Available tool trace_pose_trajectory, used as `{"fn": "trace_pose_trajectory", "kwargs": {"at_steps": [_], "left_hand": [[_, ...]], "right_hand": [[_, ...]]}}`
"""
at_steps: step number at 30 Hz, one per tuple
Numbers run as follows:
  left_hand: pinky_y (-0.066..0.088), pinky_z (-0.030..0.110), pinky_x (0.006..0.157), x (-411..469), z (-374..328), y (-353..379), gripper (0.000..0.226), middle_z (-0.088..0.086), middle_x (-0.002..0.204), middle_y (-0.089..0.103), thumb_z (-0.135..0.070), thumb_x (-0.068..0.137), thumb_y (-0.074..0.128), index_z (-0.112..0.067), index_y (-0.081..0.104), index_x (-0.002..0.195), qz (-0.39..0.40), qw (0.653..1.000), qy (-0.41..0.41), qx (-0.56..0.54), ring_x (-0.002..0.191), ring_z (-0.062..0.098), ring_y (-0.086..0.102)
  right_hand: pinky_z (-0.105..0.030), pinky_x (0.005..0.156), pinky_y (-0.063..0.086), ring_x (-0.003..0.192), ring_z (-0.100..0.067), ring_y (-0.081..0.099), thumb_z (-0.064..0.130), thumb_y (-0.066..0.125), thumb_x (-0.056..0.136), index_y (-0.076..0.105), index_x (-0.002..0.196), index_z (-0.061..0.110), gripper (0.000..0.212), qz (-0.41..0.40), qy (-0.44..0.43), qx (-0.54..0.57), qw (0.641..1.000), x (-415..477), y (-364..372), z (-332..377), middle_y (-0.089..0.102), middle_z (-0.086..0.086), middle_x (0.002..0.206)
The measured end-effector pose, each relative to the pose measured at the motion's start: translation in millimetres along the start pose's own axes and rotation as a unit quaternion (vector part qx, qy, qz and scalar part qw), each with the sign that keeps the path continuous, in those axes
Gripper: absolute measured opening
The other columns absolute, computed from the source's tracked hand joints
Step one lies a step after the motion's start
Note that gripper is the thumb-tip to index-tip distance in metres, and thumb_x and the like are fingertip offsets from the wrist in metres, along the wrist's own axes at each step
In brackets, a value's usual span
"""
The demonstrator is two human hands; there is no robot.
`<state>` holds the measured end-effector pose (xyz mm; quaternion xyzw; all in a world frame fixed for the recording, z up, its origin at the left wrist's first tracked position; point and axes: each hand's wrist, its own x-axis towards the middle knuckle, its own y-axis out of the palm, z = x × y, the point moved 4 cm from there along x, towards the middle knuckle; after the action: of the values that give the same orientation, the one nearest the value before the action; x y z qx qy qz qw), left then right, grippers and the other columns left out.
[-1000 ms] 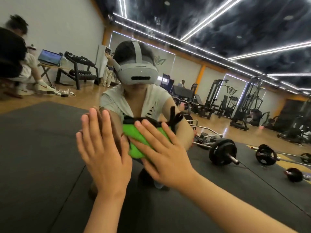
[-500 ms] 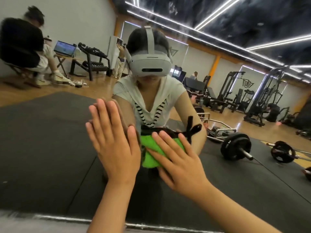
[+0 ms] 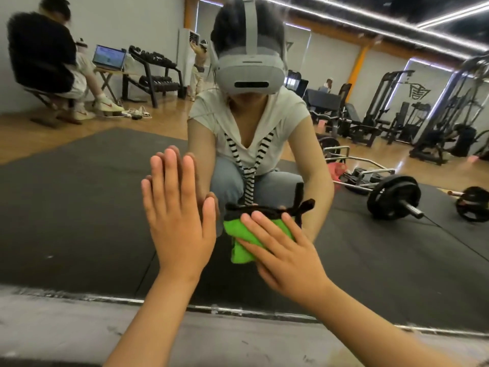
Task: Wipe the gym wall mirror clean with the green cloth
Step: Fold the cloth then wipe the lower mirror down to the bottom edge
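The person's left hand [image 3: 180, 221] lay flat against the large frameless glass wall mirror [image 3: 66, 221], palm on the glass, its fingers [image 3: 169, 176] straight, pointing up and held close together, with nothing under or in them. Just beside it, the right hand [image 3: 285, 250] pressed the bright green cloth with a black trimmed edge [image 3: 242, 256] against the glass. Its fingers [image 3: 264, 226] were straight and spread apart over the cloth, angled up and to the left. The cloth sat low on the mirror, a little above the mirror's metal bottom strip [image 3: 105, 298], bunched beneath the right palm, with its black edge and loose black ties sticking out above the fingertips. The two hands were near each other but not touching.

The glass reflected a crouching person in a white top and a grey headset, a dark rubber floor mat, a barbell with black plates [image 3: 391, 200] lying on it, a black dumbbell rack [image 3: 153, 72] and an open laptop [image 3: 109, 58] on a small folding desk.
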<state>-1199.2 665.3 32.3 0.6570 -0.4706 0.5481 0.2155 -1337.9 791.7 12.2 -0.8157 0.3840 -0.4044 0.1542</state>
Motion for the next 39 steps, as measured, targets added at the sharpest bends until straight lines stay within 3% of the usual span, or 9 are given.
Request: {"fn": "trace_pose_trajectory", "kwargs": {"at_steps": [3, 8, 13, 15, 17, 23, 31, 36, 39], "left_hand": [[-0.001, 0.045, 0.126, -0.5, 0.9, -2.1, 0.065, 0.019, 0.166, 0.011, -0.032, 0.104, 0.036, -0.006, 0.013, 0.159, 0.005, 1.0, 0.005, 0.005, 0.154, 0.026, -0.002], [-0.003, 0.043, 0.126, -22.1, 10.3, -0.1, 0.067, 0.023, 0.165, 0.008, -0.033, 0.105, 0.035, -0.007, 0.006, 0.16, 0.028, 0.999, 0.007, 0.03, 0.154, 0.023, -0.01], [-0.004, 0.043, 0.126, -58.6, 23.8, 2.0, 0.071, 0.013, 0.167, -0.004, -0.032, 0.103, 0.038, -0.012, 0.001, 0.161, 0.067, 0.995, 0.05, 0.047, 0.155, 0.023, -0.01], [-0.004, 0.043, 0.126, -68.4, 28.7, 2.8, 0.074, 0.003, 0.167, -0.015, -0.032, 0.101, 0.038, -0.017, -0.002, 0.161, 0.085, 0.992, 0.073, 0.053, 0.155, 0.022, -0.011], [-0.004, 0.043, 0.126, -72.8, 30.7, 3.5, 0.076, 0.001, 0.167, -0.017, -0.033, 0.1, 0.039, -0.018, -0.004, 0.161, 0.093, 0.991, 0.08, 0.056, 0.155, 0.022, -0.011], [-0.003, 0.045, 0.125, -75.6, 24.2, 12.3, 0.073, 0.022, 0.164, 0.008, -0.029, 0.1, 0.039, -0.01, 0.002, 0.16, 0.075, 0.995, 0.044, 0.047, 0.154, 0.025, -0.012], [-0.003, 0.044, 0.125, -75.5, 28.2, 10.8, 0.066, 0.025, 0.162, 0.012, -0.03, 0.102, 0.039, -0.006, 0.011, 0.158, 0.07, 0.995, 0.053, 0.041, 0.154, 0.022, -0.012], [-0.001, 0.047, 0.125, -75.8, 23.9, 11.8, 0.064, 0.029, 0.161, 0.015, -0.027, 0.102, 0.039, -0.003, 0.015, 0.156, 0.067, 0.996, 0.048, 0.023, 0.153, 0.038, 0.001], [0.001, 0.05, 0.125, -75.1, 19.3, 12.1, 0.063, 0.032, 0.16, 0.016, -0.025, 0.102, 0.038, 0.0, 0.016, 0.155, 0.063, 0.997, 0.041, 0.019, 0.15, 0.046, 0.008]], "right_hand": [[-0.042, 0.125, 0.003, 0.154, -0.016, 0.009, 0.024, 0.054, 0.086, 0.036, 0.149, 0.023, 0.065, 0.022, -0.015, -0.021, 0.999, -27.2, -1.6, -15.0, 0.001, 0.002, 0.168], [-0.048, 0.124, 0.005, 0.154, -0.02, 0.014, 0.025, 0.054, 0.093, 0.038, 0.15, 0.022, 0.059, -0.048, 0.12, 0.06, 0.99, -8.4, -14.1, -10.7, 0.02, -0.003, 0.164], [-0.043, 0.125, 0.0, 0.154, -0.017, 0.005, 0.02, 0.059, 0.086, 0.038, 0.148, 0.022, 0.066, 0.022, 0.042, 0.036, 0.998, -39.6, 30.2, 38.2, 0.004, 0.001, 0.168], [-0.041, 0.125, 0.0, 0.154, -0.015, 0.004, 0.02, 0.069, 0.08, 0.037, 0.148, 0.023, 0.075, 0.064, 0.046, 0.029, 0.996, -69.1, 40.9, 38.8, 0.0, 0.003, 0.168], [-0.04, 0.125, 0.0, 0.154, -0.014, 0.003, 0.022, 0.064, 0.084, 0.036, 0.148, 0.024, 0.07, 0.071, 0.05, 0.025, 0.996, -84.0, 40.1, 34.4, -0.002, 0.004, 0.168], [-0.043, 0.124, -0.004, 0.154, -0.016, 0.004, 0.032, 0.044, 0.099, 0.031, 0.152, 0.024, 0.055, 0.015, 0.14, 0.102, 0.985, -54.6, 37.3, 58.6, 0.005, 0.004, 0.167], [-0.039, 0.125, -0.005, 0.154, -0.013, 0.002, 0.016, 0.044, 0.089, 0.028, 0.153, 0.023, 0.067, 0.089, 0.007, 0.047, 0.995, -105.0, 69.7, 79.4, -0.005, 0.004, 0.168], [-0.041, 0.125, 0.0, 0.154, -0.013, 0.004, 0.011, 0.06, 0.088, 0.032, 0.151, 0.023, 0.07, 0.004, 0.125, 0.084, 0.989, -62.0, 45.4, 63.0, 0.014, 0.004, 0.166], [-0.043, 0.124, -0.003, 0.154, -0.015, 0.001, 0.01, 0.072, 0.08, 0.028, 0.153, 0.021, 0.086, 0.036, 0.121, 0.096, 0.987, -58.1, 54.9, 82.6, 0.013, 0.002, 0.166]]}}
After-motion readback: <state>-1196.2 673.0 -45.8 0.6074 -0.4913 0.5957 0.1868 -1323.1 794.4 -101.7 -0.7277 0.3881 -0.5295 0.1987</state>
